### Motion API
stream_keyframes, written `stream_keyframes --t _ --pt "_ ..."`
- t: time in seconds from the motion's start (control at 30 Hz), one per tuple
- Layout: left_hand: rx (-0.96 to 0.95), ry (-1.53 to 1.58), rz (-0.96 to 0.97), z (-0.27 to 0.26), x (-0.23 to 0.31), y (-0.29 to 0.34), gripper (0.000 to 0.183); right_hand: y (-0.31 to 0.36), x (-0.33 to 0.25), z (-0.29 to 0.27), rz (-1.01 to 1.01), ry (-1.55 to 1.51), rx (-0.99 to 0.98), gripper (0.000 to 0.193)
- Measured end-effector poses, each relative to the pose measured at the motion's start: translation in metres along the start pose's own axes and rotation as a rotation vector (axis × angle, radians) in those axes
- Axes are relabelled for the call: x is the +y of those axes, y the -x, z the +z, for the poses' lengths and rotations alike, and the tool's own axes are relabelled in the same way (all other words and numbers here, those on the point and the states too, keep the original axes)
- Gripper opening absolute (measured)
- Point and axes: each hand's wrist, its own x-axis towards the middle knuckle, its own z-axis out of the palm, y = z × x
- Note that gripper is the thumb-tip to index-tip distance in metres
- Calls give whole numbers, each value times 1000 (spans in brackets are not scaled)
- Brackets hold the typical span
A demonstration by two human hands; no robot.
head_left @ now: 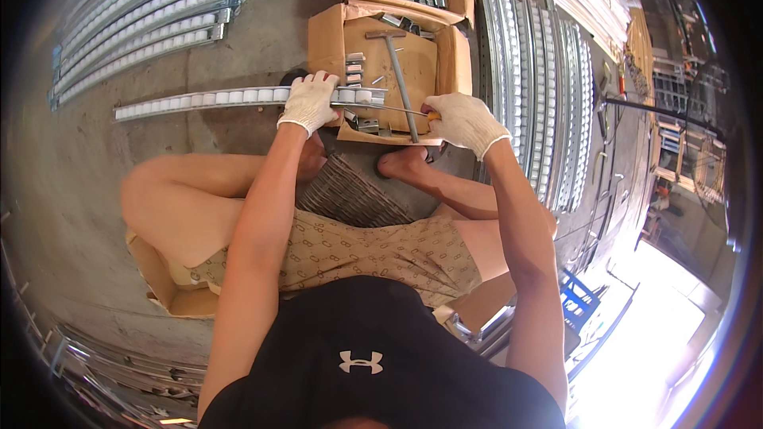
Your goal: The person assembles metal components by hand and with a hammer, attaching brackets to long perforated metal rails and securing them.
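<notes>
Our right hand hides most of the orange handle it grips; the rod's tip is hard to make out. Our left hand clasps and partly covers the roller rail, whose right end overhangs the cardboard box.

Left hand: curled, palm down | right hand: clenched | forearms: extended
</notes>
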Motion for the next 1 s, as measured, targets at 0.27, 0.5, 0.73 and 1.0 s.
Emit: stream_keyframes --t 0.27,0.5,0.73,1.0 --pt "-96 80 -76 -12 -14 0 65 -32 4 -12 -95 144 -10 38" --pt "-260 336 -17 -34 -28 -5 61 -101 15 -68 40 -127 -535 39" --pt "-138 38 -42 -8 -23 -7 75 -166 48 -69 50 -283 -728 30" --pt "-164 6 -39 -10 -12 -14 77 -165 74 -55 -47 -399 -594 33"
